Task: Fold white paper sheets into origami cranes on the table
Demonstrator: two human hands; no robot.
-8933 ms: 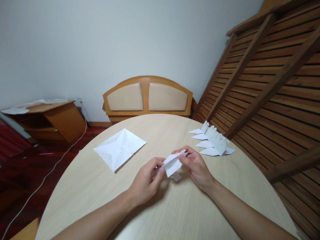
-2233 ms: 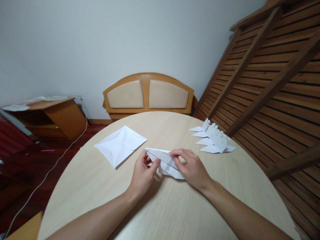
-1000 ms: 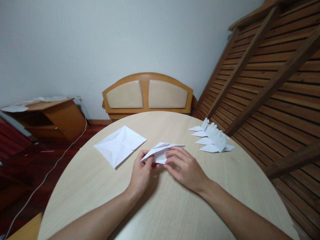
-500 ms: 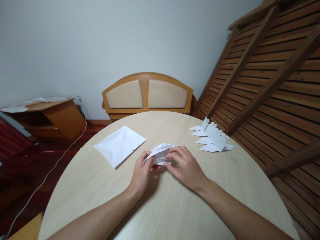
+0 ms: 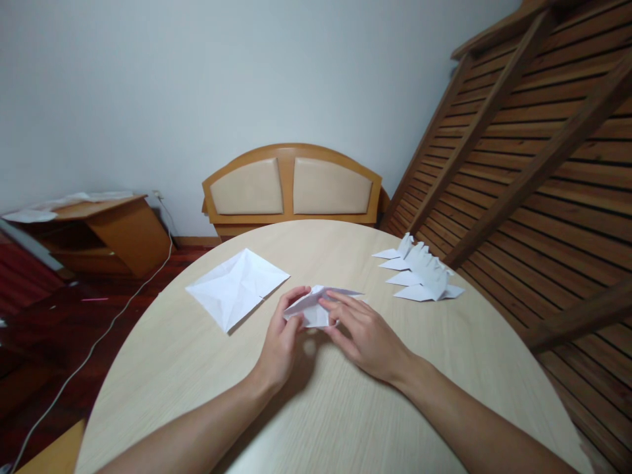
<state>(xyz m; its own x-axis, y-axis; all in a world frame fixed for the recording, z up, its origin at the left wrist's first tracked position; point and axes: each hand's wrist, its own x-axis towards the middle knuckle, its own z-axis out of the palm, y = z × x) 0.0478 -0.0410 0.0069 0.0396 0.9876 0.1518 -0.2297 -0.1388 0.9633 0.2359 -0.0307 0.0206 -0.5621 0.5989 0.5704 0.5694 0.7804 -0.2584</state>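
A piece of folded white paper (image 5: 312,312) is held between my two hands, just above the middle of the round table. My left hand (image 5: 281,339) pinches its left end, thumb in front and fingers behind. My right hand (image 5: 363,334) grips the right part, with fingers laid over the upper flap and the thumb below. To the left lies a creased white paper sheet (image 5: 239,286), apart from my hands. Several folded white paper birds (image 5: 419,270) stand in a slanting row to the right.
The round pale wooden table (image 5: 316,421) reaches from me toward a padded headboard (image 5: 291,184) at the wall. A wooden slatted frame (image 5: 523,171) leans on the right. A low cabinet (image 5: 123,230) and a white cable (image 5: 113,322) are on the left.
Between my hands the folded paper has turned and flattened, so its pointed right end now shows beyond my right fingers. My left fingers have shifted up behind it. The other papers stay put.
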